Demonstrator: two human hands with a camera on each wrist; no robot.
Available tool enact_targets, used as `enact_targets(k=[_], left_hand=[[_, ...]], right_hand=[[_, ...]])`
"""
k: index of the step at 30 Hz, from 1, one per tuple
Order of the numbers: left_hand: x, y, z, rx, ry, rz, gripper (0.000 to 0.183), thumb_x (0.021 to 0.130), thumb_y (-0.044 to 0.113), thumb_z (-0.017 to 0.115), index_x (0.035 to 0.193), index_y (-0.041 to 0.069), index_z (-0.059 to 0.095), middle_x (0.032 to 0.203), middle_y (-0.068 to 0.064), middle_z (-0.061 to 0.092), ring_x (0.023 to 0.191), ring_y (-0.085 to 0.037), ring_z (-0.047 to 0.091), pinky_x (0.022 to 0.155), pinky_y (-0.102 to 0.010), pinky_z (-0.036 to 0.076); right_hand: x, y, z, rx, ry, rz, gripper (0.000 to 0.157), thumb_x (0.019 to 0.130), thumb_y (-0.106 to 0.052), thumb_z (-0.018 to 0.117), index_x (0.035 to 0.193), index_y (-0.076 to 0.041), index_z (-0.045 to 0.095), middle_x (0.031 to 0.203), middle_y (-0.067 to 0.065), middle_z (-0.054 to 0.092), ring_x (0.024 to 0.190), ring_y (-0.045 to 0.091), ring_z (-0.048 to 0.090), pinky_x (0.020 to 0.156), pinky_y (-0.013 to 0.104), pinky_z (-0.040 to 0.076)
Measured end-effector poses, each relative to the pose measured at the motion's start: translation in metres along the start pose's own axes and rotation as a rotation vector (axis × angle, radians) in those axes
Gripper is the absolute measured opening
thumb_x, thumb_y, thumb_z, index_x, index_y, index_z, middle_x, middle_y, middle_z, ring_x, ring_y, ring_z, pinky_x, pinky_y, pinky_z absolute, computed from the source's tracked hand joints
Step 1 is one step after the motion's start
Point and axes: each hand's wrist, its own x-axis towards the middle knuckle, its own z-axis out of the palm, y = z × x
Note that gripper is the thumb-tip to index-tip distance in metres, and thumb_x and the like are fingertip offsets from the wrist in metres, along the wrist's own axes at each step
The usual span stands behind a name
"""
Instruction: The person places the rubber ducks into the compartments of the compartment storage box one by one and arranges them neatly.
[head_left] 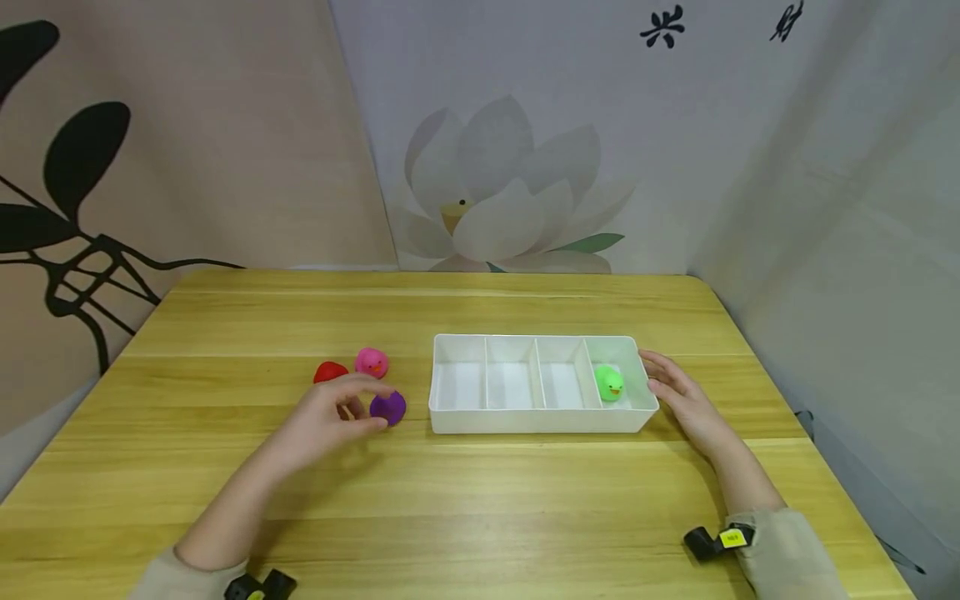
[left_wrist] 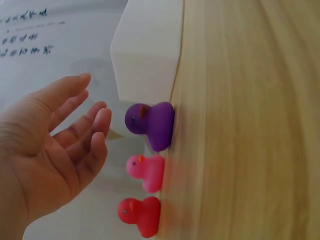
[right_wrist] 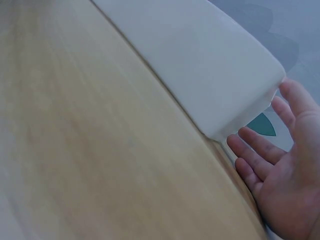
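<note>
Only the head view shows the green duck (head_left: pixel 609 383) in the white tray's (head_left: pixel 540 422) rightmost compartment; the left wrist view reveals a gap between the relaxed, empty left hand (head_left: pixel 322 421) and the upright purple duck (left_wrist: pixel 160 127), left of the tray, with the pink duck (left_wrist: pixel 151 172) and red duck (left_wrist: pixel 145 216) nearby. The right hand (head_left: pixel 690 404), fingers loose, gripping nothing, is at the tray's right end. Rows of backdrop writing (left_wrist: pixel 25 37) and a yellow label (head_left: pixel 733 538) by the right wrist are illegible.

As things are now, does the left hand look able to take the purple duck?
Probably yes: in the left wrist view, the left hand is empty and near the purple duck, and nothing visible stands between them.
</note>
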Motion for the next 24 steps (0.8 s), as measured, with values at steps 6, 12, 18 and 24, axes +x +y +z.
enact_targets(k=[6,12,18,24], left_hand=[[0.003,-0.015,-0.002,-0.006,-0.037,-0.024,0.036,0.082,0.013,0.077,0.117,0.009,0.066,0.109,-0.007,0.062,0.074,-0.021,0.057,0.055,-0.030,0.050],[0.003,-0.025,-0.001,-0.058,-0.043,-0.060,0.035,0.085,0.014,0.074,0.119,0.008,0.064,0.104,-0.012,0.060,0.072,-0.022,0.056,0.052,-0.031,0.050],[0.005,-0.036,0.003,-0.071,-0.038,-0.079,0.036,0.086,0.013,0.073,0.120,0.007,0.064,0.099,-0.010,0.060,0.071,-0.020,0.056,0.054,-0.028,0.048],[0.007,-0.044,0.010,-0.050,-0.015,-0.059,0.032,0.086,0.013,0.073,0.116,0.008,0.066,0.107,-0.006,0.062,0.089,-0.022,0.058,0.069,-0.031,0.050]], right_hand=[[0.000,0.002,-0.001,0.001,0.004,0.000,0.049,0.104,-0.018,0.043,0.149,-0.006,0.029,0.142,0.029,0.034,0.119,0.007,0.041,0.092,0.015,0.034],[0.001,0.003,-0.001,0.008,0.003,-0.001,0.049,0.104,-0.019,0.043,0.149,-0.007,0.029,0.143,0.029,0.034,0.118,0.007,0.041,0.092,0.016,0.034],[0.002,0.002,-0.001,0.007,0.007,-0.005,0.049,0.104,-0.018,0.043,0.149,-0.006,0.029,0.142,0.029,0.034,0.118,0.006,0.041,0.092,0.015,0.034],[0.001,0.002,-0.002,0.001,0.009,-0.016,0.048,0.104,-0.018,0.042,0.148,-0.005,0.029,0.141,0.030,0.034,0.117,0.004,0.042,0.092,0.015,0.035]])
